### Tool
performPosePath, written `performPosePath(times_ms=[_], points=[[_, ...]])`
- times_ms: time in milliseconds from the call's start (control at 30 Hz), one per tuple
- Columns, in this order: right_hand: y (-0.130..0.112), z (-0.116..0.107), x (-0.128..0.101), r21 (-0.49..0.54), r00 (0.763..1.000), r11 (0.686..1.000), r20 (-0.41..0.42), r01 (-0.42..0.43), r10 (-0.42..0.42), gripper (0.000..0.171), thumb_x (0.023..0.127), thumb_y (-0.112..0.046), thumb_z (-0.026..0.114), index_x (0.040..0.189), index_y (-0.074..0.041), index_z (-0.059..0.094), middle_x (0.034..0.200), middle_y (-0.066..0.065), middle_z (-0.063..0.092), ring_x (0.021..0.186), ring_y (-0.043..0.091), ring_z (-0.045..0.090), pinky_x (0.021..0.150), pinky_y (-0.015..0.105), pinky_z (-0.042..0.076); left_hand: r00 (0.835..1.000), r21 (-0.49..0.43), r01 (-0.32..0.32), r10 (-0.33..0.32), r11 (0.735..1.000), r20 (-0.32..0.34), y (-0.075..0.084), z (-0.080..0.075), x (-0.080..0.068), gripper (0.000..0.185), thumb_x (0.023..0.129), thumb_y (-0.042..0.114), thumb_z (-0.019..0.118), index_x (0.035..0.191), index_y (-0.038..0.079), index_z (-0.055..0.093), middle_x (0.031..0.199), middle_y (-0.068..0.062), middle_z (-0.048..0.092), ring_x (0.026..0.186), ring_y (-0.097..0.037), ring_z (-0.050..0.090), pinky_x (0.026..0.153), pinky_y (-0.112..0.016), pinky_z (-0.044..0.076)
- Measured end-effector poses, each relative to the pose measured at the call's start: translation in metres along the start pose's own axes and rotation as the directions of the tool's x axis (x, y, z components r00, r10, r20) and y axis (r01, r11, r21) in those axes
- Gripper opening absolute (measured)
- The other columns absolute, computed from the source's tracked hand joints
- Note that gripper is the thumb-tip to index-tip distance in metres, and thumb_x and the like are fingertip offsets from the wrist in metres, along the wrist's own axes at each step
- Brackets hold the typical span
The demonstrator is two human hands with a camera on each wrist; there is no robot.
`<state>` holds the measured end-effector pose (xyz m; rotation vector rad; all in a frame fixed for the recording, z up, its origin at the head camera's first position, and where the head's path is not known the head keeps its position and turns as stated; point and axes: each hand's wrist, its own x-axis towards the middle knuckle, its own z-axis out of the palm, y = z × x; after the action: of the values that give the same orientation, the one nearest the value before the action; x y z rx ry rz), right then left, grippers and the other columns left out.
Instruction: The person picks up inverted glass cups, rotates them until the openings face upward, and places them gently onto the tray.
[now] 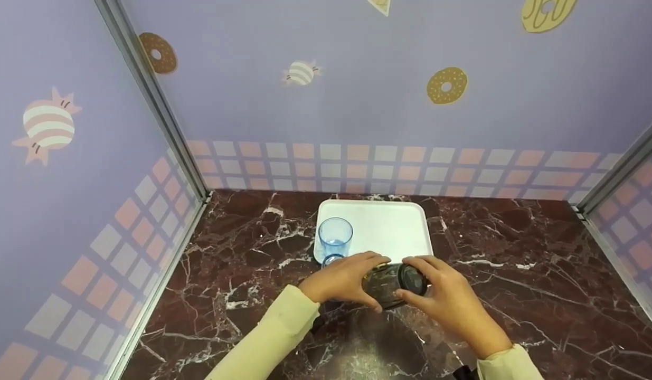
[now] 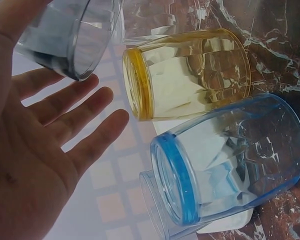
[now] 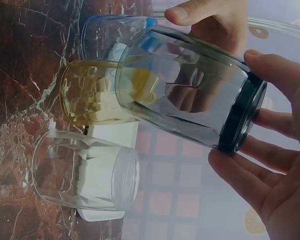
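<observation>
At the lower centre of the head view we hold a dark-tinted glass [image 1: 394, 284] on its side between both hands, lifted above the marble counter [image 1: 516, 295]. Our right hand [image 1: 446, 295] curls fingers around its base; our left hand [image 1: 342, 279] steadies the rim, fingers spread loosely. Behind, a blue glass [image 1: 335, 238] stands on the white tray [image 1: 389, 227].

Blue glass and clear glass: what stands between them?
The yellow glass stands between the blue glass and the clear glass. The right wrist view shows this row; the head view shows only the blue one.
</observation>
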<state>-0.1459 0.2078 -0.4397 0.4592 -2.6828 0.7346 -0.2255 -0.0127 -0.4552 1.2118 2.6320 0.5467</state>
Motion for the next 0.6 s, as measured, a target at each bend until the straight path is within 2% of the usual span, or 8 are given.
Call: performPosePath(times_ms=[267,600], points=[[-0.0006,-0.0012,0.0,0.046,1.0,0.999,-0.006,0.009,-0.009,0.059,0.071,-0.038,0.084,0.123,-0.02,0.064,0.115,-0.005,0.064,0.101,0.014,0.065,0.088,0.038,0.055,1.0,-0.069,-0.014,0.015,0.997,0.004,-0.0009,0.0007,0.0015,0.096,0.062,0.047,0.087,0.144,0.025,0.041,0.137,0.009,0.054,0.119,-0.009,0.055,0.101,-0.029,0.047],[0.0013,-0.0019,-0.0016,0.054,0.999,0.997,-0.013,0.046,-0.046,0.06,0.073,-0.035,0.084,0.125,-0.018,0.062,0.118,-0.002,0.064,0.103,0.014,0.064,0.087,0.038,0.055,0.999,-0.05,-0.036,0.035,0.998,-0.009,0.0001,-0.0013,0.0025,0.091,0.064,0.045,0.086,0.141,0.024,0.043,0.13,0.007,0.057,0.115,-0.01,0.056,0.101,-0.029,0.047]])
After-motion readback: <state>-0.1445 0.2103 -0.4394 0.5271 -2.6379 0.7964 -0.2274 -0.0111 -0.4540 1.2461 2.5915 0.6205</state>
